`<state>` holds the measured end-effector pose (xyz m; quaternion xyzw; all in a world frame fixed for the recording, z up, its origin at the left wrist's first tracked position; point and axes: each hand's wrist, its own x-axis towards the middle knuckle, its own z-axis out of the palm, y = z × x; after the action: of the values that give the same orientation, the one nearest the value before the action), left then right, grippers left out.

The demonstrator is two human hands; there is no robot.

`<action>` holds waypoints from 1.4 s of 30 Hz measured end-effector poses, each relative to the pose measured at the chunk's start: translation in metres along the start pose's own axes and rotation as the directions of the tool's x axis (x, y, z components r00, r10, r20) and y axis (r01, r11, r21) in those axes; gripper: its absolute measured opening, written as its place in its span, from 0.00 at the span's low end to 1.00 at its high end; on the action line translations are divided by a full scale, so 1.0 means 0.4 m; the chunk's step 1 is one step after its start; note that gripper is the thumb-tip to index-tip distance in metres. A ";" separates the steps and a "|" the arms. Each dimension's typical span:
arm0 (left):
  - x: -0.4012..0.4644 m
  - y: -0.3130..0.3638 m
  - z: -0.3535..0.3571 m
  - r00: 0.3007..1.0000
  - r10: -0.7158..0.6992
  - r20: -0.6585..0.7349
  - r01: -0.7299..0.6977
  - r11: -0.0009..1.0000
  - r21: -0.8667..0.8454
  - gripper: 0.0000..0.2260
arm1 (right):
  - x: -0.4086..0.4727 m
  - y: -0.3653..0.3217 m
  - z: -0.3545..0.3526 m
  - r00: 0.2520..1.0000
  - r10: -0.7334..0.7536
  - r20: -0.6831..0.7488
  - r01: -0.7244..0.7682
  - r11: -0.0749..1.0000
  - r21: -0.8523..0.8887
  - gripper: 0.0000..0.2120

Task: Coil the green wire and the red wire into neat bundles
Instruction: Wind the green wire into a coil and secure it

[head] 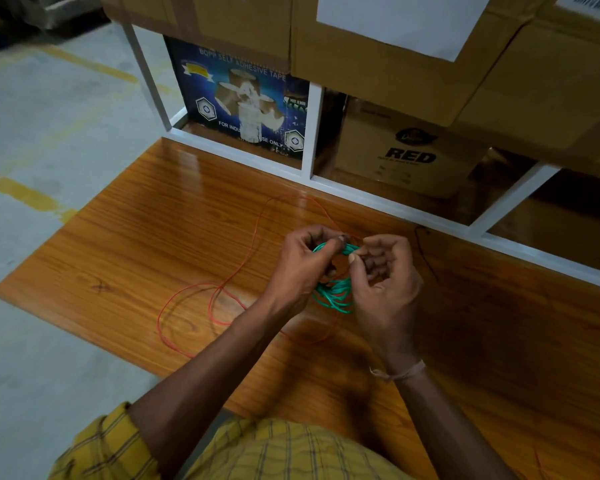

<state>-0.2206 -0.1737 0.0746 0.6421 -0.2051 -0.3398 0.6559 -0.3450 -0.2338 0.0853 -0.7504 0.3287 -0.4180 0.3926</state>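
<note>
We hold the thin green plastic-coated wire (333,292), already gathered into a small multi-loop bundle, between both hands above the glossy orange wood-grain table (146,244); the bundle's long axis runs roughly from twelve o'clock down to six, its top loops showing between the thumbs and its lower loops hanging below the palms. Our left hand (300,265) sits at nine o'clock of the bundle, thumb and curled fingers (336,241) pinching the top of the loops; our right hand (383,282) sits at three o'clock, its fingers curled inward, the thumb tip touching the green strands near the top, though whether it truly pinches a loose end there we cannot tell. We judge the green coil nearly finished, with a tuck or wrap of the tail probably the step in hand; both hands lie equally close to it.

The thin red wire (243,271) lies uncoiled on the table, sprawling in wide loose loops from twelve o'clock of the hands round to eight o'clock, passing under the left forearm; the left hand is the nearer to its bulk. At twelve o'clock beyond the table stands a white metal shelf frame (307,133) with brown cardboard cartons (406,154); the red wire's coiling has not begun.
</note>
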 end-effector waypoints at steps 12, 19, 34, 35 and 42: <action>-0.017 -0.007 0.006 1.000 0.004 -0.024 -0.003 0.998 0.069 0.06 | 0.029 0.005 0.013 0.947 0.319 0.026 -0.309 0.888 0.341 0.19; -0.016 -0.009 -0.002 0.994 -0.065 -0.093 0.061 0.997 -0.042 0.05 | 0.034 -0.009 0.008 0.946 0.308 0.104 -0.324 0.871 0.369 0.20; -0.053 -0.016 -0.038 0.982 -0.057 -0.182 0.030 0.989 -0.147 0.03 | 0.030 -0.064 0.015 0.901 0.373 0.221 -0.433 0.792 0.429 0.23; -0.055 -0.017 -0.040 0.981 -0.055 -0.188 0.026 0.988 -0.152 0.03 | 0.029 -0.067 0.014 0.904 0.360 0.231 -0.426 0.804 0.414 0.23; -0.063 -0.003 -0.040 0.982 -0.037 -0.184 -0.002 0.979 -0.205 0.02 | 0.032 -0.107 -0.009 0.921 0.285 0.264 -0.356 0.890 0.283 0.25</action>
<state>-0.2270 -0.1445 0.0762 0.6023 -0.1011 -0.3031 0.7315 -0.3357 -0.2253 0.1283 -0.6509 0.3306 -0.3117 0.6081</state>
